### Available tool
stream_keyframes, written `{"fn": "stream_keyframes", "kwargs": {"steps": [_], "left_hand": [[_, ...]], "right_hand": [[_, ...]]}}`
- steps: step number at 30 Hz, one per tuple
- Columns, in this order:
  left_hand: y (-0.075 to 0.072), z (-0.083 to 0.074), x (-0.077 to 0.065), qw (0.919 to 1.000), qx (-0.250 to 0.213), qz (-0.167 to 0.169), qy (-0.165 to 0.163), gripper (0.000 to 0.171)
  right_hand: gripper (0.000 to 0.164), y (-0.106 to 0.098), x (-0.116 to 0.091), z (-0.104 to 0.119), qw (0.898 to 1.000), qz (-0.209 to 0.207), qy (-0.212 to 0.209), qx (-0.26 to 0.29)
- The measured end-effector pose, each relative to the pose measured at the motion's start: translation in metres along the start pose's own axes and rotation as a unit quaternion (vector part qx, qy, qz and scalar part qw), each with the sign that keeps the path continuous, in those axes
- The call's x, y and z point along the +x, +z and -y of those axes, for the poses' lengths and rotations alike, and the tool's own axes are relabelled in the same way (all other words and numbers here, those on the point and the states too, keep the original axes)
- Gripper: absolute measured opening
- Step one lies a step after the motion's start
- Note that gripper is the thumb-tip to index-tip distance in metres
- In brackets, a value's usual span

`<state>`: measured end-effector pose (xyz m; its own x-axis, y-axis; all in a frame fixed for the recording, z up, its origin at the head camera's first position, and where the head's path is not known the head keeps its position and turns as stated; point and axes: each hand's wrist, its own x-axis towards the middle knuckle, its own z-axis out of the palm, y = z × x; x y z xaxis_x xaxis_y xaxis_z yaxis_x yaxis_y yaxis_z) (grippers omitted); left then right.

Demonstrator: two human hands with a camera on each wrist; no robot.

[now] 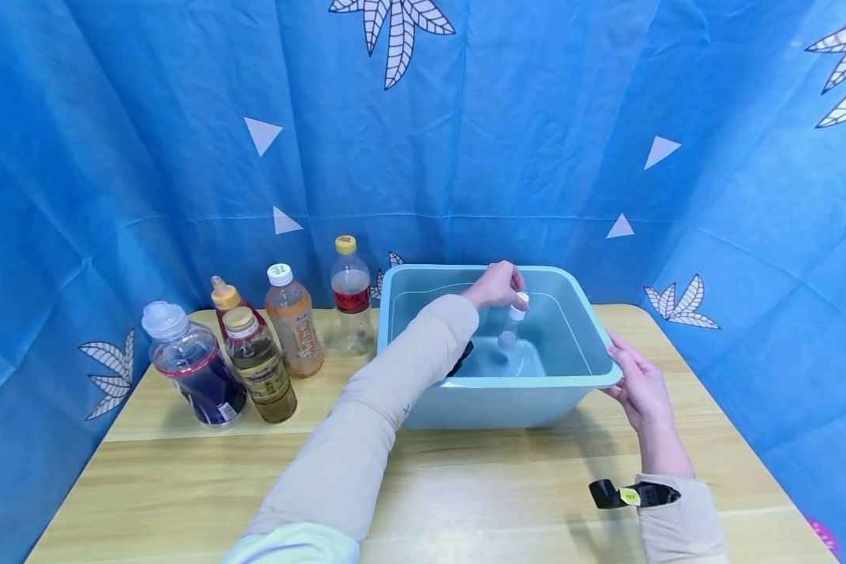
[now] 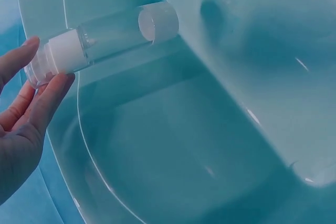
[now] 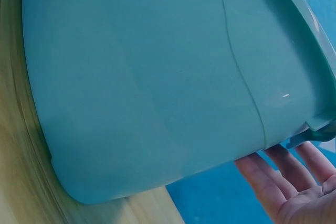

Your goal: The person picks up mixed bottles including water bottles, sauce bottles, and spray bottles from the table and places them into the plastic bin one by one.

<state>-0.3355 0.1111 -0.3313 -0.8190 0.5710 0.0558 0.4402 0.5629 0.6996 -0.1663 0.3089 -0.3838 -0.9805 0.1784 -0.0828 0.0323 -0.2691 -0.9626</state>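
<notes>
A small clear bottle [image 2: 113, 38] with a white collar and see-through cap hangs tilted inside the light teal plastic basin [image 1: 497, 406]. My left hand [image 1: 497, 283] pinches the bottle by its cap end, thumb on one side and fingers on the other in the left wrist view. Its lower end points down toward the basin floor. At the basin's right front corner, my right hand [image 1: 641, 384] grips the rim. The right wrist view shows those fingers [image 3: 262, 179] tucked against the basin's outer wall below the rim.
Left of the basin stand several bottles: a dark-liquid one [image 1: 200, 376], an amber one [image 1: 262, 372], an orange one [image 1: 296, 329], a yellow-tipped one [image 1: 225, 296] and a red-label one [image 1: 352, 298]. A blue curtain [image 1: 536, 157] borders the wooden table [image 1: 479, 493].
</notes>
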Motion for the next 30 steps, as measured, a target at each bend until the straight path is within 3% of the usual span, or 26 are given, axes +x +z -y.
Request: {"fn": "stream_keyframes", "kwargs": {"steps": [20,30], "left_hand": [[0.008,-0.001,0.0,0.9997,0.006,-0.001,-0.023,0.024],[0.02,0.0,0.003,0.9994,-0.001,0.007,-0.035,0.031]], "right_hand": [[0.043,0.002,-0.005,0.004,0.998,0.024,0.018,-0.061],[0.031,0.006,-0.008,0.001,0.999,0.017,0.001,-0.043]]}}
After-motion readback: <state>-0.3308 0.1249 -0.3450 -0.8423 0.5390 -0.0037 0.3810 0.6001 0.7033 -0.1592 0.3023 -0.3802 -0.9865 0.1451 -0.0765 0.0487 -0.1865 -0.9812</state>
